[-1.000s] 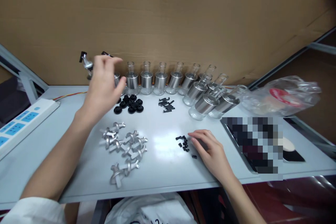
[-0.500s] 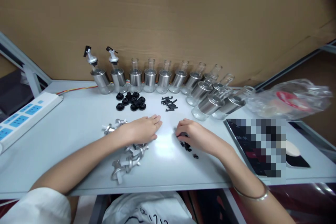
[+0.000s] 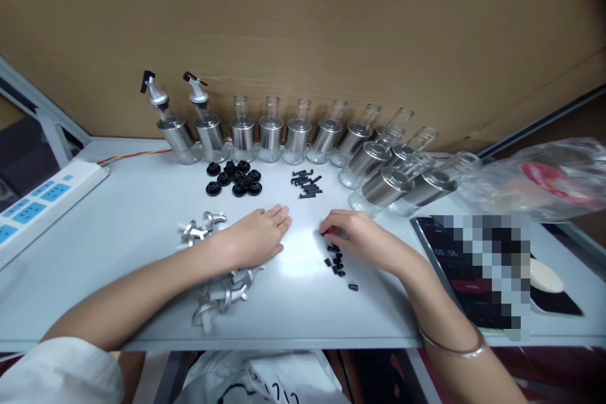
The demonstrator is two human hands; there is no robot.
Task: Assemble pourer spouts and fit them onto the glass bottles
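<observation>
Brown cardboard (image 3: 303, 25) walls off the back of a pale tabletop (image 3: 137, 221), which I read as a clock with the seated person at six. Two bottles with black-levered pourers (image 3: 177, 136) stand at ten and eleven; from eleven round to two run the open-necked bottles (image 3: 243, 132), ten by my count, though they overlap on the right. Inside that curve, black stoppers (image 3: 213, 189), nine or ten, cluster at eleven, and thin black levers (image 3: 310, 188), roughly ten in a tangle, lie at twelve. Towards eight I make out six silver spouts (image 3: 231, 295); the forearm of the left hand (image 3: 260, 237) crosses them and may cover more. That hand lies palm down near the middle, fingers straight and close together, thumb apart. Just towards three, the right hand (image 3: 355, 233) has thumb and forefinger pressed together on a small black piece (image 3: 324, 233), barely visible at the tips. Beneath it sit about ten black bits (image 3: 338, 259), with one lone bit (image 3: 353, 287) set off towards five. One power strip (image 3: 52, 199) lies at nine, one plastic bag (image 3: 502, 170) at two, and one partly blurred-out phone (image 3: 449, 265) at four.
</observation>
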